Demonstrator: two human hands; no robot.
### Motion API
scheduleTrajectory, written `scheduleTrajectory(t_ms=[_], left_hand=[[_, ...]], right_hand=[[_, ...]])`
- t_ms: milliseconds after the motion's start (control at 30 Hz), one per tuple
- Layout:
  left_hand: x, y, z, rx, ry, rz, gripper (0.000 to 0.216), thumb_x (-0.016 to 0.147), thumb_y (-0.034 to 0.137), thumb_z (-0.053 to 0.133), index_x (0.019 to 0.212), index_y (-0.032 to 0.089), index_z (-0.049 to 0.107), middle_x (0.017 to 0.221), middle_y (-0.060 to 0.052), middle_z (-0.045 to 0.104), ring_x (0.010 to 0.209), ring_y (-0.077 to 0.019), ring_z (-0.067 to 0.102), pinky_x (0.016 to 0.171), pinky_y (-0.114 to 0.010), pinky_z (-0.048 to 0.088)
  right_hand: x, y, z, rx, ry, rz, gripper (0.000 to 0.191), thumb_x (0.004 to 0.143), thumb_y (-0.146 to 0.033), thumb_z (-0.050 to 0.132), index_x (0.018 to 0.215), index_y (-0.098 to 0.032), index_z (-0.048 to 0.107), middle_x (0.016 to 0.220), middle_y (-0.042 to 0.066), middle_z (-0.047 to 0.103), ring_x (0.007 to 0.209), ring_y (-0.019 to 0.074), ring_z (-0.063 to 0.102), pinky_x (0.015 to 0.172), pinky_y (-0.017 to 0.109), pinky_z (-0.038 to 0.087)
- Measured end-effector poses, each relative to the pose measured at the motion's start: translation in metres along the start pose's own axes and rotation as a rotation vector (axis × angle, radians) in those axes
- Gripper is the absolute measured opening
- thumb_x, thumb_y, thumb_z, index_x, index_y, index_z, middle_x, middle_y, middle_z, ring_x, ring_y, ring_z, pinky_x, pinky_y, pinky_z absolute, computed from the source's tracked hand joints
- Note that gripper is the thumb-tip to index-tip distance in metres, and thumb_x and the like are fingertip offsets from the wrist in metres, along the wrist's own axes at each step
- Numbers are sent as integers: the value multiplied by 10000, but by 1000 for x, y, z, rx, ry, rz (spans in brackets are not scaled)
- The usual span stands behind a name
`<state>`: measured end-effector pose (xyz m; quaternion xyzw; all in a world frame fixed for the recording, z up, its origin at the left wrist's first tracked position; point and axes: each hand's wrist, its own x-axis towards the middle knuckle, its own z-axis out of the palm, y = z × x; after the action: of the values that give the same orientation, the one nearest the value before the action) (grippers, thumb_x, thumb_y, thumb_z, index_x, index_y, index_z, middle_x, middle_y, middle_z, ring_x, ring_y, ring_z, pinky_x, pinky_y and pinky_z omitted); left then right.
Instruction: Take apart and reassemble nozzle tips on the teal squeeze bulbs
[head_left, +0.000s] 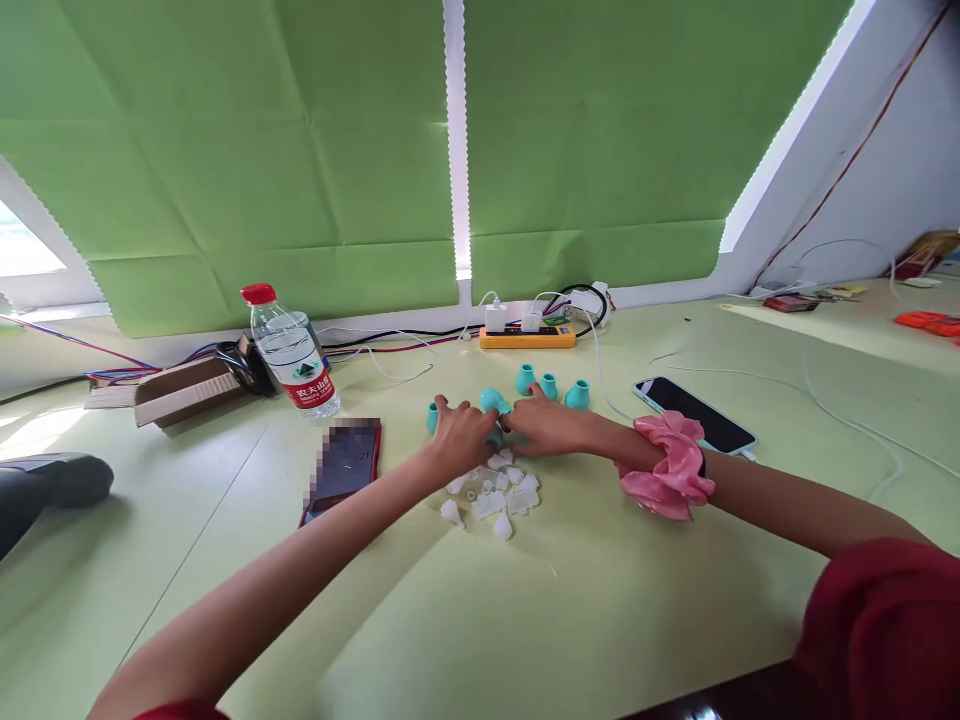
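Observation:
My left hand [466,438] and my right hand [546,422] meet over the table, fingers bent in and tips close together. Between them shows a teal rubber bulb [495,437], partly covered by the fingers; both hands appear closed on it. Right behind the fingertips is another rounded teal piece [493,400]. More small teal bulbs with open necks stand around: one [432,418] left of my left hand, and several, such as this bulb [577,394], beyond my right hand. Below the hands lies a loose pile of translucent white plastic parts [504,497], some cone-shaped.
A red-capped water bottle [292,355] and an open cardboard box [187,390] stand at the left. One phone [346,460] lies left of my hands, another phone [697,415] at the right. An orange power strip [527,340] with cables lies along the back.

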<state>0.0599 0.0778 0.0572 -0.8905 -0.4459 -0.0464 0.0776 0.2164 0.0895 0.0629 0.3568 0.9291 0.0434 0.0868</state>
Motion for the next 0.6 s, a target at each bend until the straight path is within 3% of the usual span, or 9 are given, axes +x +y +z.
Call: scheduleTrajectory(t_ms=[167,333,433,533,600], left_hand=[[20,-20,3,0,-39,17,208,736,314,484,890,185,535,689,-49,629,703,-235,586,699,-394,290],[22,-25,8,67,-26,-34,279,805,289,418,1031,128,442,805,-127,632,800,-276,588,726,-401,289],[17,-20,17,105,-50,-24,314,821,246,399,1090,84,400,776,-155,638,748,-285,605,728,-408,305],[5,-14,26,138,-56,27,410,827,216,391,1199,68,304,723,-134,645,714,-276,614,792,-454,281],[-3,-11,28,154,-47,71,455,829,185,381,1250,85,241,718,-108,645,732,-260,613,852,-478,233]], right_hand=[[-11,-11,-1,-49,27,-16,213,791,-256,465,917,-104,544,713,87,612,759,225,577,855,436,265],[-17,-30,2,-60,73,-56,255,843,-266,378,901,-100,563,714,101,614,726,224,581,862,463,290],[-24,-46,14,6,188,-105,403,851,-397,351,1028,-85,534,922,170,596,878,275,548,861,477,312],[-34,-62,30,134,295,-130,544,826,-485,358,1236,-128,386,1247,203,399,1148,338,350,901,512,279],[-39,-70,39,195,313,-146,605,810,-512,367,1295,-158,302,1340,183,275,1234,344,202,944,529,222]])
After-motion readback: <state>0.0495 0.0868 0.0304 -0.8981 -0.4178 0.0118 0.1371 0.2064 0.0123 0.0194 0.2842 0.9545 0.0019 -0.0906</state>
